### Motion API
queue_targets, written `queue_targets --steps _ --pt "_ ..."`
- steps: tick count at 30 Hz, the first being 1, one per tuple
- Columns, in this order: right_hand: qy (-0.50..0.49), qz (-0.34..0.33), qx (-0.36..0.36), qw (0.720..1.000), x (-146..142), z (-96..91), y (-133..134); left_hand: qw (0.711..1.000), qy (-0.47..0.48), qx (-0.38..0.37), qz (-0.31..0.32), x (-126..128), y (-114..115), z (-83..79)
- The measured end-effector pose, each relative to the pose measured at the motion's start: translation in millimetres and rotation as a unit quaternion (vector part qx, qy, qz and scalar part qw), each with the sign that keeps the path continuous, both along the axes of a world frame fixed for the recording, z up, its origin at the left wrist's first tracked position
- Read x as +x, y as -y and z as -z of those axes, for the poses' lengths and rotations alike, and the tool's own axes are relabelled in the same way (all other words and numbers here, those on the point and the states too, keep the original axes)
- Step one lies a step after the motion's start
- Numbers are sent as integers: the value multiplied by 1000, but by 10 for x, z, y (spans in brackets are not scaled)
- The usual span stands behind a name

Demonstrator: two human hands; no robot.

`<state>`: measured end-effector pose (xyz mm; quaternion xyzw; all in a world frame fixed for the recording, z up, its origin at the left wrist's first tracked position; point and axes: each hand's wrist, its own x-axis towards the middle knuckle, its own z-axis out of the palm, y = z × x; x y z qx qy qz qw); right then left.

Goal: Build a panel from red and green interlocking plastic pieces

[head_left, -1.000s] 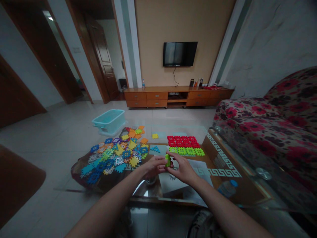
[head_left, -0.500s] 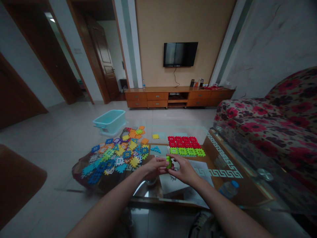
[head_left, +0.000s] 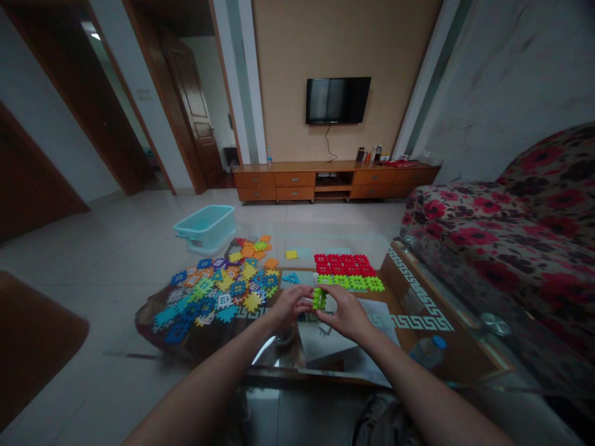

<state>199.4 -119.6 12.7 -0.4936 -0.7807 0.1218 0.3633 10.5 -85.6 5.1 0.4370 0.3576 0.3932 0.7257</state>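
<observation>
Over the glass table, my right hand (head_left: 344,311) grips a lime-green plastic interlocking tile (head_left: 318,298) between thumb and fingers. The tile is tilted up, and its notched edge and window-like openings show. From the other side, the bent fingers of my left hand (head_left: 290,305) pinch at the tile's left edge. Just beyond my hands lies a row of matching green tiles (head_left: 357,283), with a block of red tiles (head_left: 344,264) behind it. A light blue piece (head_left: 292,278) lies past my left hand. Below my right hand is a small whitish piece (head_left: 325,328), partly covered.
A heap of mixed coloured tiles (head_left: 225,288) covers the table's left side. One yellow tile (head_left: 291,254) lies apart. A turquoise bin (head_left: 204,228) stands beyond the heap. A bottle with a blue cap (head_left: 428,352) is at right, near the glass edge. A flowered sofa (head_left: 502,229) stands right.
Both hands have risen slightly with the green tile. The tile has turned so more of its face shows, and my left fingers have drawn back towards its left edge.
</observation>
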Motion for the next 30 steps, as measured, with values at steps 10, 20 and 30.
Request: queue_targets --steps 10,20,30 --pt "146 38 -15 988 67 -68 13 818 -326 474 24 -150 57 -76" --pt "152 20 -34 988 50 -7 18 784 -348 509 66 -169 30 -42" --pt "110 -18 -57 992 93 37 7 791 -349 492 99 -175 66 -127"
